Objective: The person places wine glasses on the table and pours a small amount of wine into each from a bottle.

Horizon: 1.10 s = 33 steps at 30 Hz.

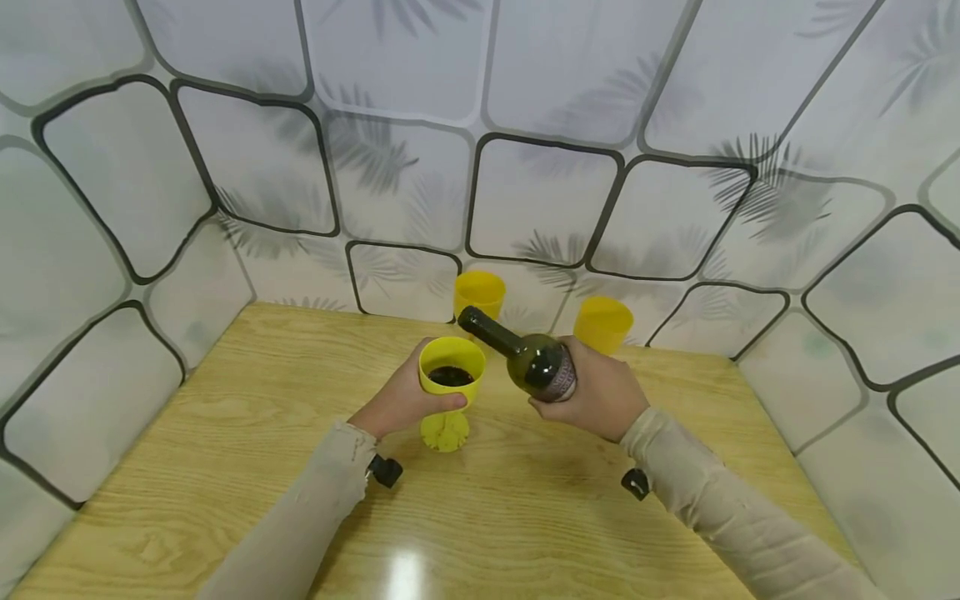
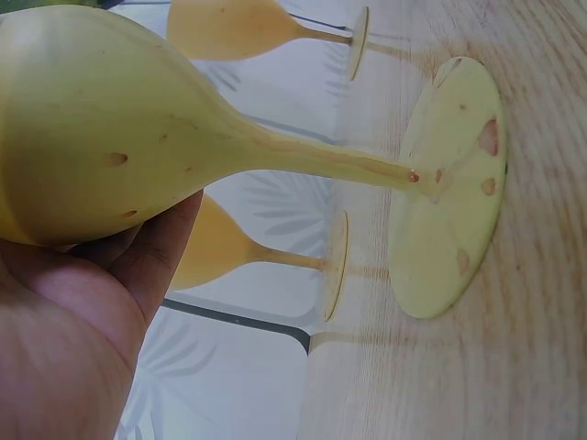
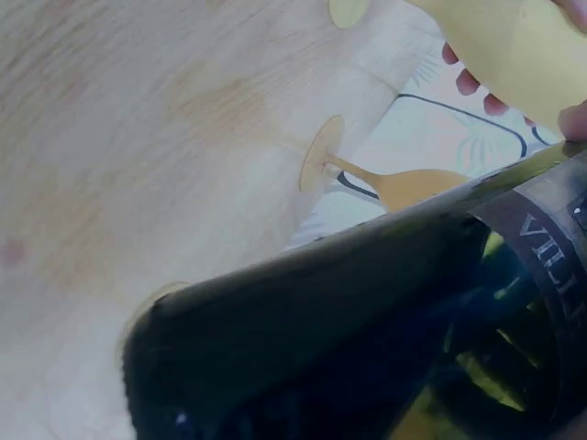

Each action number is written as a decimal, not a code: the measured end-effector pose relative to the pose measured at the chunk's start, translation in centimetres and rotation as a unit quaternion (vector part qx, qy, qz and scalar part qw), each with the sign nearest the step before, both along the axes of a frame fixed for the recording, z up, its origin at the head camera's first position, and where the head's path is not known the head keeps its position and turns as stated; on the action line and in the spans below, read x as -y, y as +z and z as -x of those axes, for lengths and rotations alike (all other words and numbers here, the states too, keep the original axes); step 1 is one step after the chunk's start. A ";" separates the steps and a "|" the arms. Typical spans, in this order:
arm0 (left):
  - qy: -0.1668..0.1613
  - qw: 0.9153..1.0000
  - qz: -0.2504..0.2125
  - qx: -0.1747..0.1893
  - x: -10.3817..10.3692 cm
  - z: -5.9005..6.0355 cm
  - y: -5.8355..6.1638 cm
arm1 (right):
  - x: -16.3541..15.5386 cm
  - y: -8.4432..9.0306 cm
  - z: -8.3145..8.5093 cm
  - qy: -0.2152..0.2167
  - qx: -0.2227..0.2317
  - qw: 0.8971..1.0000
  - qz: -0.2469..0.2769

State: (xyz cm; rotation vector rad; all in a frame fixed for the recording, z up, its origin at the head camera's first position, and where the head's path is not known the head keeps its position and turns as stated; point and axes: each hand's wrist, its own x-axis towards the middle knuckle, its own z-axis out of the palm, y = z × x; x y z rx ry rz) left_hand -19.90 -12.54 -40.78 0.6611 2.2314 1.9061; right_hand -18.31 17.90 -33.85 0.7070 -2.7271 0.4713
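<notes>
Left hand (image 1: 401, 398) wraps its fingers round the bowl of a yellow plastic stemmed goblet (image 1: 450, 392) standing on the light wooden table (image 1: 225, 433), dark liquid already in it, so pouring looks partly done. Right hand (image 1: 596, 392) grips a dark green glass wine bottle (image 1: 525, 357) tilted nearly level, neck above the goblet's far rim; no stream visible. Two more yellow goblets (image 1: 480, 293) (image 1: 603, 323) behind; contents not visible.

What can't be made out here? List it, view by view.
- Head view: whether anything is leaving the bottle; its mouth is too small.
- Left wrist view: the glass rim and contents, cut off by the edge; left hand fingers hidden behind the bowl.
- Right wrist view: the bottle's label, cropped and blurred; the right hand out of frame.
</notes>
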 end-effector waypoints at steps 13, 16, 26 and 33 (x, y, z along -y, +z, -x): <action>-0.003 1.000 -0.002 0.006 0.0 0.0 0.0 | -3.4 -2.5 0.2 -0.022 -0.037 0.985 0.169; -0.006 1.000 -0.004 0.003 0.0 0.0 0.1 | -4.5 -3.1 0.2 -0.036 -0.037 0.974 0.220; -0.004 1.000 -0.001 0.004 0.0 -0.2 0.3 | -8.5 -4.9 0.3 -0.128 -0.050 0.931 0.338; -0.006 1.000 0.000 0.001 0.0 -0.2 0.2 | -10.8 -5.5 0.5 -0.159 -0.041 0.900 0.405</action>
